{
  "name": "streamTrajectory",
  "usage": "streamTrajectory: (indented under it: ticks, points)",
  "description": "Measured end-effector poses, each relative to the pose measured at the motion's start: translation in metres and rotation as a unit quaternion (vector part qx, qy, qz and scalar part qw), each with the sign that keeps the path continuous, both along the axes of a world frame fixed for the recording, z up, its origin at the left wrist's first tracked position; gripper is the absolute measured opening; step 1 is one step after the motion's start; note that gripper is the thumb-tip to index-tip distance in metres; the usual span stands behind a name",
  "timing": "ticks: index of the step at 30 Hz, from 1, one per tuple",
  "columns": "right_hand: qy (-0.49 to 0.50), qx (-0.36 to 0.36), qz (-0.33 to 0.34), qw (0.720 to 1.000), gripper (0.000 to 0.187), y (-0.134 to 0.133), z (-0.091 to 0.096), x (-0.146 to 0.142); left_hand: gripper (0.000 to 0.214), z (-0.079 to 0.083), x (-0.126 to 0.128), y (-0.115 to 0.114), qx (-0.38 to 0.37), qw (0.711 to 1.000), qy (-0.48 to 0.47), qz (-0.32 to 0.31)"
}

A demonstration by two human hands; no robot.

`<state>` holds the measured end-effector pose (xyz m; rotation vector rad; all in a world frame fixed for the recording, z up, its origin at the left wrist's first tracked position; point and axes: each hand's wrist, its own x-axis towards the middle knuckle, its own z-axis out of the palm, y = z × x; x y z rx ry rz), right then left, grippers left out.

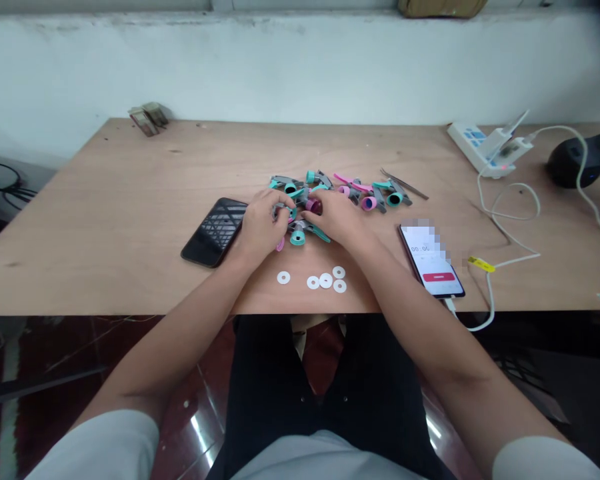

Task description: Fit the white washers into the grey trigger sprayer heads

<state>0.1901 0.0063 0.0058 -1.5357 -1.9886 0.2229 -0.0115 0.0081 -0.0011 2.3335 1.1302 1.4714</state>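
My left hand (261,223) and my right hand (336,215) meet at the middle of a wooden table (130,200), fingers curled around small grey, teal and pink plastic parts (300,230). Each hand pinches one of these pieces; the exact part in each grip is partly hidden by the fingers. A loose pile of the same teal, pink and grey parts (360,190) lies just beyond and to the right of my hands. Several white washers (325,281) lie on the table just in front of my wrists.
A black phone (214,231) lies face up left of my left hand. A second phone (431,260) with a lit screen and cable lies to the right. Metal tweezers (405,184) sit by the pile. A white power strip (483,150) and black device (575,160) stand at far right.
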Motion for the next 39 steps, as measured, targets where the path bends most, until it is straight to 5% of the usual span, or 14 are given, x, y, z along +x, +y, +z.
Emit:
streamTrajectory:
  ticks: [5, 10, 18, 24, 31, 39]
  points:
    - [0.024, 0.001, -0.029, 0.999, 0.026, 0.009, 0.001, -0.001, 0.026, 0.003, -0.002, -0.001, 0.004, 1.000, 0.008, -0.007]
    - [0.135, 0.087, 0.015, 0.987, 0.028, 0.003, 0.012, 0.010, 0.034, 0.007, -0.002, -0.005, 0.031, 0.999, 0.011, -0.020]
    - [0.170, 0.092, 0.110, 0.975, 0.036, -0.027, 0.024, -0.008, 0.037, 0.001, -0.001, -0.006, 0.033, 0.999, 0.038, -0.006]
    - [0.164, 0.097, 0.098, 0.977, 0.035, -0.070, 0.045, 0.009, 0.030, 0.003, -0.004, -0.008, 0.005, 1.000, 0.002, 0.002]
    - [-0.026, -0.177, 0.158, 0.971, 0.012, -0.126, 0.042, 0.038, 0.027, 0.006, 0.000, -0.010, 0.008, 0.999, -0.046, -0.007]
    - [0.052, -0.252, 0.177, 0.950, 0.008, -0.110, 0.026, 0.034, 0.024, 0.003, 0.000, -0.009, 0.014, 0.999, -0.045, -0.013]
